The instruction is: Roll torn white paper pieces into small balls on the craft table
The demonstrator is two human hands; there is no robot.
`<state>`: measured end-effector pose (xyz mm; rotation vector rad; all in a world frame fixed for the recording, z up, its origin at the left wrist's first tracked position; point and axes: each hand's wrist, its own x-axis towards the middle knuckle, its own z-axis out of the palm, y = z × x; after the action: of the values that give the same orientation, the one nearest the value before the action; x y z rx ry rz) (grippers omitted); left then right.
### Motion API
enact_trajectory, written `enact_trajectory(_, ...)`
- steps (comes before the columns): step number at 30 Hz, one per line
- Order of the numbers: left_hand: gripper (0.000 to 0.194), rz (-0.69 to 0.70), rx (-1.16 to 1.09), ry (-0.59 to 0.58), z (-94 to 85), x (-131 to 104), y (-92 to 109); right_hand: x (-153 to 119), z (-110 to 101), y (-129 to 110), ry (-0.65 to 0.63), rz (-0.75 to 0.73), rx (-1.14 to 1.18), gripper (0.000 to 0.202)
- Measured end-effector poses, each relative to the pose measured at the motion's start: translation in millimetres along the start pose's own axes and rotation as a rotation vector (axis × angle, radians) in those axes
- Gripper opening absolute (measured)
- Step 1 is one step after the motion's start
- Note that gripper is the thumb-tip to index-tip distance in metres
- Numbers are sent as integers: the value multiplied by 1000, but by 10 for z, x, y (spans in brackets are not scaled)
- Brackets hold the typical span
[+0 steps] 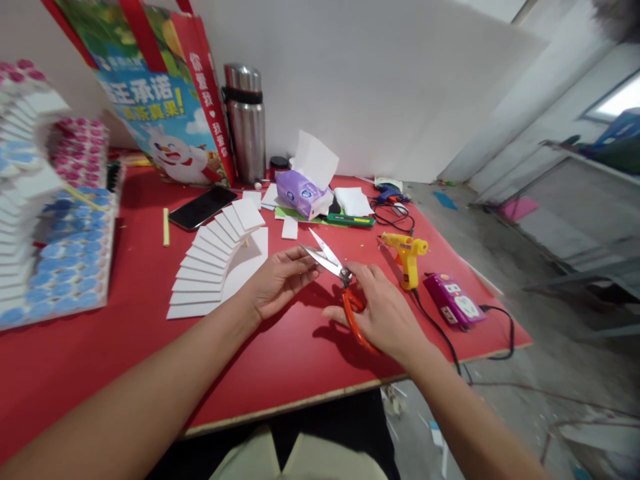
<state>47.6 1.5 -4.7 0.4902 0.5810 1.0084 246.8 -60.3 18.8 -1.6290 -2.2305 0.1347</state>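
Observation:
My right hand (383, 310) is closed around the red handles of a pair of scissors (354, 320), its fingers in and about the loops. The two steel blades stand a little apart and point away to the left. Close by the blades, my left hand (283, 280) has thumb and fingers pinched together; whatever lies between them is too small to make out. Left of that hand is a fan of white board strips (203, 263), set stepwise like a curved stair on a white base (257, 250).
On the red table (240, 373) at right are a yellow glue gun (407, 257) and a purple box (453, 300) with cables. Behind lie a phone (203, 207), purple tissue pack (303, 193), green cutter (350, 220) and steel flask (249, 127). A larger stair model (65, 260) stands left.

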Motion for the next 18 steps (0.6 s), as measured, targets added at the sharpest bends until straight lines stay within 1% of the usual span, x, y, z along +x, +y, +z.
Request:
enact_trajectory(3, 16, 12, 9, 3, -2, 1, -2, 8, 10, -1, 3, 3, -24, 66)
enact_trajectory(11, 14, 36, 37, 16, -37, 13, -6, 11, 33, 3, -23, 34, 8, 64)
enact_trajectory(18, 10, 13, 28, 41, -57, 31, -10, -8, 83, 53, 37, -12, 29, 57)
